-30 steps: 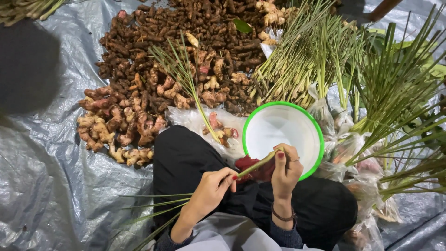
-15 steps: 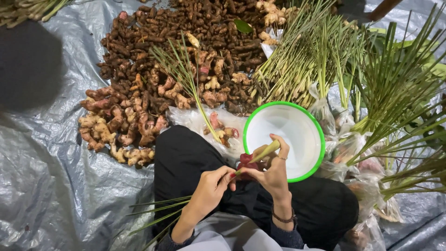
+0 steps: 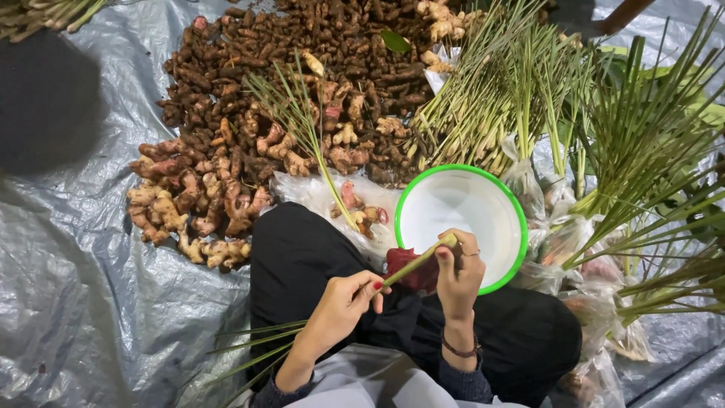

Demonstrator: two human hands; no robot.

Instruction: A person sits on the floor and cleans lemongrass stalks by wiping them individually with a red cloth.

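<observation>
Both hands grasp 1 lemongrass stalk [image 3: 414, 263]: left hand [image 3: 341, 310] pinches middle, right hand [image 3: 457, 273] steadies thick end over white basin [image 3: 461, 219].

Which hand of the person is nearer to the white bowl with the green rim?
The right hand. It holds the thick end of the lemongrass stalk and overlaps the bowl at its near rim. The left hand grips the stalk lower down, over the lap, clear of the bowl.
</observation>
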